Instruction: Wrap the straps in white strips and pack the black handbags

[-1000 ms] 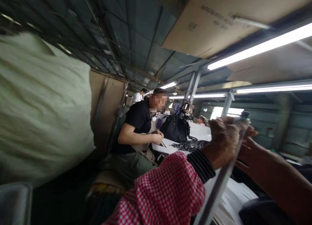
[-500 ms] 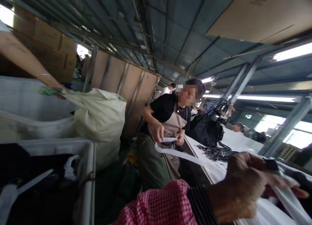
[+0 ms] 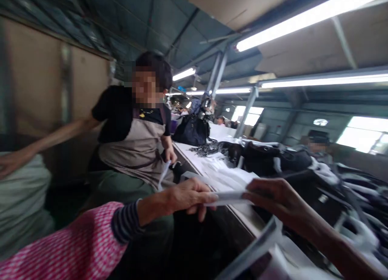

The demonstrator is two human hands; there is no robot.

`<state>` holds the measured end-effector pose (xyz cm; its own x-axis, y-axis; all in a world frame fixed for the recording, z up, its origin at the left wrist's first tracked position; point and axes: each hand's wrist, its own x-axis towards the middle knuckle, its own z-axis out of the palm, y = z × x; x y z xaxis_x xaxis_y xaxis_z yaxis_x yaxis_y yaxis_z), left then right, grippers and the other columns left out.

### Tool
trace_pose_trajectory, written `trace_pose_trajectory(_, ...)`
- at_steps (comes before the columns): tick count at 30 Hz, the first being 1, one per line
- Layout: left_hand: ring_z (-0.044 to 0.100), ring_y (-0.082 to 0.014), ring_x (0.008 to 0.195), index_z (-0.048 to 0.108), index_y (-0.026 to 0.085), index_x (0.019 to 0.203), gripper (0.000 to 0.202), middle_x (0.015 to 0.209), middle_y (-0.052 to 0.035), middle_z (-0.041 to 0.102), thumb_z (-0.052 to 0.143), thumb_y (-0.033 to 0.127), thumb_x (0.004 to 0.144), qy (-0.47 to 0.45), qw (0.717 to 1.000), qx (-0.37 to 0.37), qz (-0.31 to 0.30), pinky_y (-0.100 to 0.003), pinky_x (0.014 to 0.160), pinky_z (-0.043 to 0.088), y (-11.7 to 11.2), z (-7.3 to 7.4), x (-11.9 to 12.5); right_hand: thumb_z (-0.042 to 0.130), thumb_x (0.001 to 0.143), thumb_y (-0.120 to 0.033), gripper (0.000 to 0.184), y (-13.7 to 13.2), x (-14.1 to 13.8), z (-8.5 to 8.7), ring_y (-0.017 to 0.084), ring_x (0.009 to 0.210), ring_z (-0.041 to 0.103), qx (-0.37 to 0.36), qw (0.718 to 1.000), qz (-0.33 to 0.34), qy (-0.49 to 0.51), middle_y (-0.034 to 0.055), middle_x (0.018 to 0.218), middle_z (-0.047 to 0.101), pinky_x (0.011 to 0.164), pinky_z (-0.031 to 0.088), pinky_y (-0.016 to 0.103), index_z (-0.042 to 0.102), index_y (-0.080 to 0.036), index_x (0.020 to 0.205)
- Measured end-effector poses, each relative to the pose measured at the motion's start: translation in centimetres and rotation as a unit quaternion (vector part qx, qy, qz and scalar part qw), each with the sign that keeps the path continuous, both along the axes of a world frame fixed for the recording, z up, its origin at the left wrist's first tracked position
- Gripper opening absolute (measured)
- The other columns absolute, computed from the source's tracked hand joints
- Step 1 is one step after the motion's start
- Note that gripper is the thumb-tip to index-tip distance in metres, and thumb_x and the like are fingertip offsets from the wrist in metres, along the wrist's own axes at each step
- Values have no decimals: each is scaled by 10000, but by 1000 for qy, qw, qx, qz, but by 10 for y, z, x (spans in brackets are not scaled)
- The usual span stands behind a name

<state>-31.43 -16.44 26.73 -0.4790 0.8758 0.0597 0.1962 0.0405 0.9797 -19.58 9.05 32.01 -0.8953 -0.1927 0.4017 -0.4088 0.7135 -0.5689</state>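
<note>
My left hand (image 3: 188, 197), in a red-checked sleeve, and my right hand (image 3: 274, 199) pinch the two ends of a short white strip (image 3: 227, 198) held between them, just off the near edge of a long white table (image 3: 194, 161). Both hands have their fingers closed on the strip. A second pale strip (image 3: 257, 245) hangs below my right forearm. More white strips (image 3: 226, 177) lie piled on the table just beyond my hands.
A person in a black shirt and grey apron (image 3: 133, 146) sits close on the left, holding a white strip and reaching one arm out left. Black bags (image 3: 192, 130) and dark goods (image 3: 281, 161) crowd the table. Another person (image 3: 317, 144) sits at the far right.
The view swung right and down. My hands dropped from a raised position and now hold a short strip level between them. The seated person has stretched one arm out to the left.
</note>
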Motion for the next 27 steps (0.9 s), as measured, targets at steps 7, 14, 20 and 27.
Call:
trace_pose_trajectory(7,278,-60,369,741,130,740,553,391,44,459,665,669,841,29,999,-11,41,-228,442,150,3,-16,12,761,836,-487,353,1,1,5,119,620,462,-44,997,-1,-66,6,661,579,565,346,247,786,-137,800)
trace_pose_trajectory(14,260,-55,404,732,112,798,512,432,37,475,647,610,883,-35,998,-17,43,-222,461,149,0,-40,31,784,801,-498,370,16,17,-39,114,619,467,-93,993,-23,-75,2,649,597,563,329,243,796,-128,790)
trace_pose_trajectory(20,479,-63,469,730,118,829,375,648,-54,696,701,485,898,-121,992,-4,-25,-175,465,293,-3,-43,36,840,746,-390,296,29,23,-39,140,731,547,-157,983,8,-100,21,803,675,635,381,239,801,-145,907)
trace_pose_trajectory(27,472,-49,373,746,153,967,339,628,-34,722,691,484,922,-181,976,88,-80,-153,387,270,18,-55,56,836,728,-288,238,35,24,-45,107,681,532,-276,960,29,-33,-7,765,664,633,381,222,799,-152,920)
